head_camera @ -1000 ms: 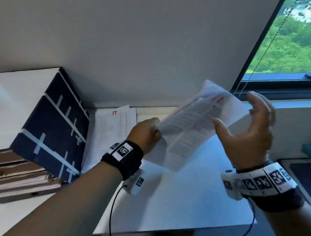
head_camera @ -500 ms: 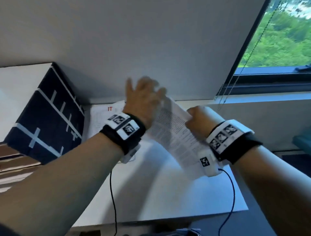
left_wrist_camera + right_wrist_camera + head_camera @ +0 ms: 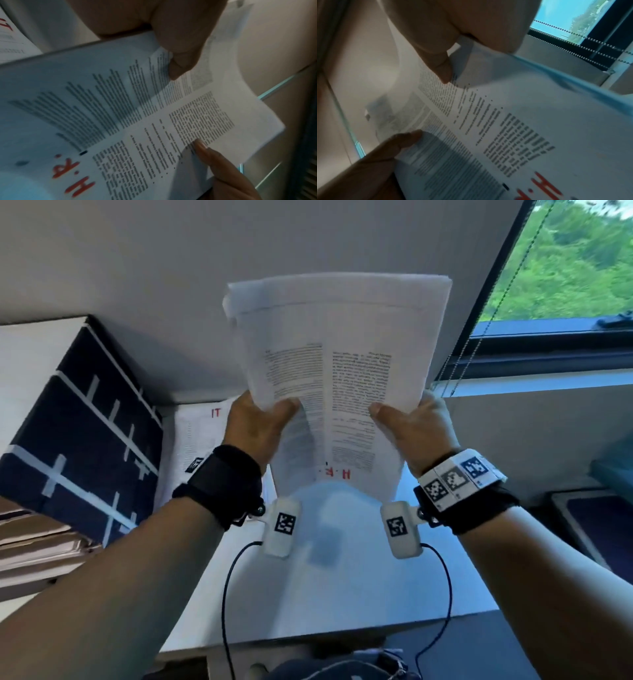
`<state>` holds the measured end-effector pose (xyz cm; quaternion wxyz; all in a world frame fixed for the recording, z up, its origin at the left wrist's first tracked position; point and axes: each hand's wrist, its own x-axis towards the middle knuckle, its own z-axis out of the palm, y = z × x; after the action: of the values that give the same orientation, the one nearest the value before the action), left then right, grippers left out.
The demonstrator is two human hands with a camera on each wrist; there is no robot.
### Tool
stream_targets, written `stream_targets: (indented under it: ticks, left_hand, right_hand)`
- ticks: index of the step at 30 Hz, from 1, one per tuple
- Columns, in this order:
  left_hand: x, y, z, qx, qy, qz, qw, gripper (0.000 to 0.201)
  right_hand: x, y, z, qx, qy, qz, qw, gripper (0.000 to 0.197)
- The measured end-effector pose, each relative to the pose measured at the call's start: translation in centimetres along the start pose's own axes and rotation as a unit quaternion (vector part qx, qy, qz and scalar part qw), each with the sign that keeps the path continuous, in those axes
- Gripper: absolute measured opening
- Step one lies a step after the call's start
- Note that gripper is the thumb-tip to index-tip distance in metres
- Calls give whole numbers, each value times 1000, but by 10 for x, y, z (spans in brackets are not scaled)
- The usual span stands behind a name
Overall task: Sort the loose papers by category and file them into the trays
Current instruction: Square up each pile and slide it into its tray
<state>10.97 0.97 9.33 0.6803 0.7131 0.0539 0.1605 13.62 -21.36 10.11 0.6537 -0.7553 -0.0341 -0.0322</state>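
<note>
A sheaf of printed papers (image 3: 342, 364) marked "H.R" in red stands upside down in front of me, held up above the white desk (image 3: 342, 583). My left hand (image 3: 255, 424) grips its left edge, thumb on the front. My right hand (image 3: 409, 422) grips the right edge the same way. In the left wrist view the left thumb (image 3: 181, 54) presses the papers (image 3: 154, 121). The right wrist view shows the right thumb (image 3: 440, 65) on the papers (image 3: 513, 121). A second stack marked "IT" (image 3: 195, 436) lies flat on the desk at the left.
A dark blue box with white stripes (image 3: 78, 436) stands left of the IT stack, with brownish trays (image 3: 37, 546) below it. A grey partition wall (image 3: 239, 251) rises behind the desk. A window with a blind cord (image 3: 561, 268) is at the right.
The papers were swung from a slant near the desk to upright in front of me. My left hand, open half a second ago, now grips the left edge; both hands hold the sheaf.
</note>
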Motion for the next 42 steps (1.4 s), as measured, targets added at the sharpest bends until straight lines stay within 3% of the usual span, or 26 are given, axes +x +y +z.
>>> stream_targets:
  ticks: [3, 7, 9, 12, 15, 19, 21, 24, 29, 34, 39, 42]
  left_hand:
    - [-7, -6, -1, -19, 8, 3, 1000, 29]
    - [-14, -27, -13, -54, -20, -32, 998, 41]
    - [-13, -32, -13, -35, -41, -52, 997, 38]
    - [-11, -36, -5, -12, -45, -80, 996, 30]
    - [-7, -26, 6, -23, -35, -66, 997, 30]
    - [-1, -18, 2, -53, -23, -35, 998, 32]
    - [-5, -26, -4, -38, -37, -54, 997, 34]
    - [-16, -36, -2, -13, -59, -78, 995, 30]
    - [-8, -28, -2, -49, -57, -41, 996, 30]
    - [-17, -41, -1, 3, -92, -77, 993, 30]
    - [-8, -36, -1, -35, -65, -65, 995, 30]
    - [-12, -55, -6, 2, -95, -113, 989, 35]
  right_hand:
    - [-8, 8, 1, -17, 29, -15, 999, 17]
    - [-11, 21, -8, 22, -2, 21, 1000, 41]
    - [-5, 26, -10, 41, 3, 44, 998, 55]
    - [-2, 28, -4, 19, -11, 58, 998, 31]
    - [1, 23, 3, 2, 5, 42, 999, 24]
    - [6, 19, -8, 35, 13, -5, 999, 29]
    - [2, 29, -14, 42, -9, 16, 999, 38]
    - [-6, 39, -11, 29, -21, 39, 999, 28]
    - [6, 29, -13, 81, 0, 14, 997, 27]
    - [-4, 47, -10, 22, -29, 62, 997, 25]
    - [2, 47, -11, 59, -25, 42, 997, 27]
    - [-1, 64, -11, 22, -53, 69, 996, 26]
